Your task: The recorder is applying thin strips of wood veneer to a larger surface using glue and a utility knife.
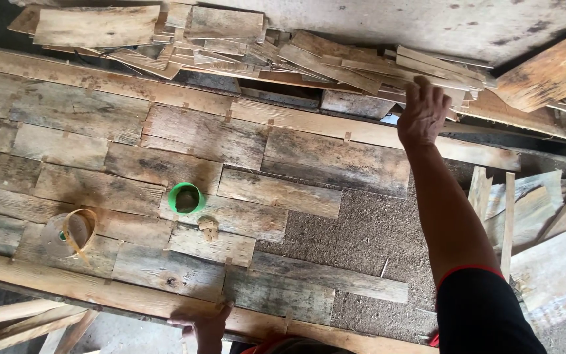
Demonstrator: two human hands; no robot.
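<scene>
My right hand (422,113) reaches far forward to a heap of thin weathered wood strips (335,62) at the back; its fingers rest on the strips, and no grip on any piece is visible. My left hand (204,322) lies on the long pale board (99,288) that forms the near edge, fingers curled over it. Between the hands spreads a panel of grey and brown reclaimed planks (185,134) laid in staggered rows. The panel's right part shows bare board covered in sawdust (368,229).
A green cup (187,198) and a clear round container with tan tape (68,233) stand on the planks, with small wood blocks (208,227) next to the cup. Loose boards (545,236) pile up at the right. A thick beam (548,69) lies at the top right.
</scene>
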